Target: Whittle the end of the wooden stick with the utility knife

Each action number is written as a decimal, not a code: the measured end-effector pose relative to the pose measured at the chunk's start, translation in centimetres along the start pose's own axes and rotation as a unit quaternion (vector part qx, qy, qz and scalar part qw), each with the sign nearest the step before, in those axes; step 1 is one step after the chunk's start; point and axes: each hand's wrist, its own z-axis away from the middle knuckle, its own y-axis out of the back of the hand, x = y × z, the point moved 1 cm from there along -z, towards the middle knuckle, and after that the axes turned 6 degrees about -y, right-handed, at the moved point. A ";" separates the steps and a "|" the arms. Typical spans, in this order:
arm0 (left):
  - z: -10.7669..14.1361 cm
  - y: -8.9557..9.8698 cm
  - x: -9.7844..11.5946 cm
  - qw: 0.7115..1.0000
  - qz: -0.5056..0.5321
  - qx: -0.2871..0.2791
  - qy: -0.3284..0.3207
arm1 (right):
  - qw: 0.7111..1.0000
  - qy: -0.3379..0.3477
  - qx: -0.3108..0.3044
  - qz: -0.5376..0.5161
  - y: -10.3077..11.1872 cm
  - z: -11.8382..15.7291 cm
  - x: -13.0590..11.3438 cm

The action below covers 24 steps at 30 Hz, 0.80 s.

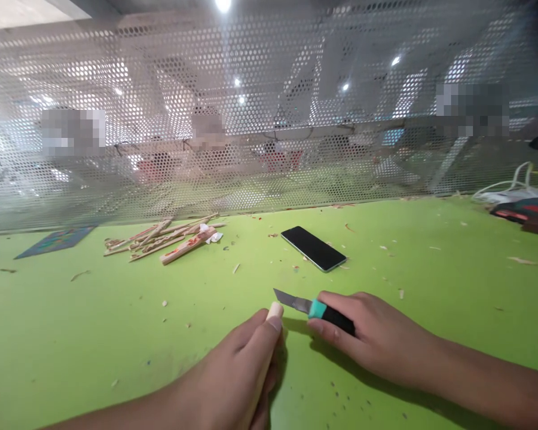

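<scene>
My left hand [246,358] is closed around a pale wooden stick [275,310], whose rounded end sticks out above the thumb. My right hand [358,328] grips a utility knife [317,309] with a black and teal handle. The knife's blade [291,300] points left, its tip just above and beside the stick's end. Most of the stick is hidden by my left fingers. Both hands are over the green table [197,304].
A black phone [314,248] lies beyond the hands. Thin wooden sticks and a thicker red-stained piece [183,246] are piled at the back left, near a flat blue sheet [56,240]. Wood shavings are scattered about. A perforated metal screen [251,143] stands behind; a red-black object [526,212] is at right.
</scene>
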 end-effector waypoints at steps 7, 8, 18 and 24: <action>0.2 0.7 0.9 0.992 -0.119 0.027 -0.030 | 1.000 0.004 -0.011 0.006 -0.1 -0.1 0.1; 0.3 0.8 0.9 0.988 -0.147 0.033 -0.040 | 1.000 0.006 -0.012 0.010 -0.1 -0.2 0.0; -0.4 1.1 0.2 0.998 -0.059 -0.036 -0.012 | 0.999 0.048 -0.009 0.019 -0.4 0.0 0.4; -0.4 0.8 0.5 0.998 -0.012 -0.067 0.013 | 0.997 0.065 0.004 0.038 -0.7 0.0 0.7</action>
